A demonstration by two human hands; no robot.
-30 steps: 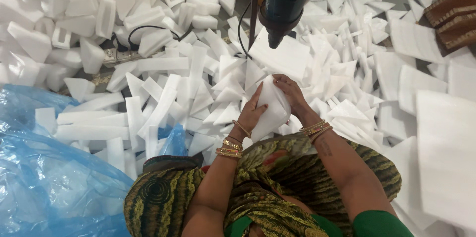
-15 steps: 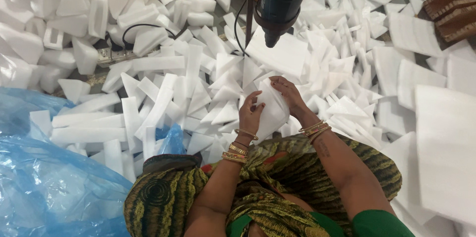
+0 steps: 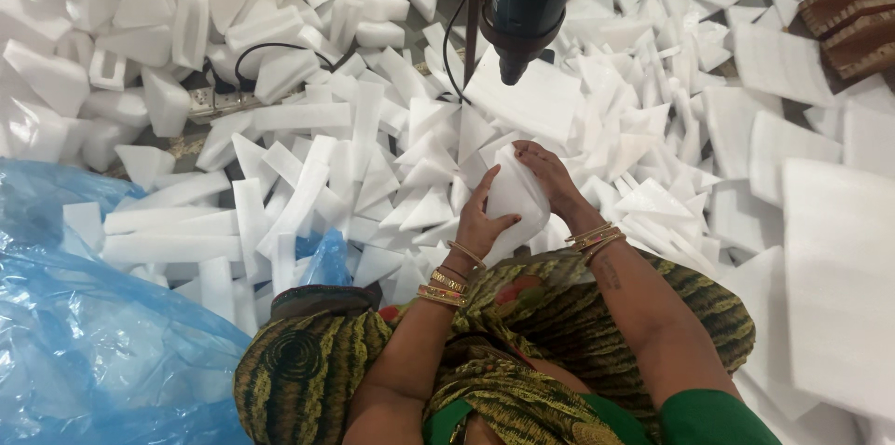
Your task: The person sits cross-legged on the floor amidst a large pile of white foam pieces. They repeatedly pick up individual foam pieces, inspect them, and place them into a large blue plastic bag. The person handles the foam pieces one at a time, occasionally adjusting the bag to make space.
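Both hands hold one white foam piece [image 3: 516,195] just below the nozzle of the dark heat gun [image 3: 524,0] that hangs over the heap. The left hand [image 3: 480,221] is closed on the piece's lower left edge, fingers up along its face; the right hand [image 3: 550,177] grips the upper right edge, thumb on top. To do this well, the piece wants to stay directly below the heat gun's nozzle with the fingertips kept out at the edges, away from the nozzle's line, and the grip light enough not to dent the soft foam. Loose foam pieces [image 3: 308,175] lie all around below the heat gun, and a blue plastic bag [image 3: 84,314] sits well to its lower left.
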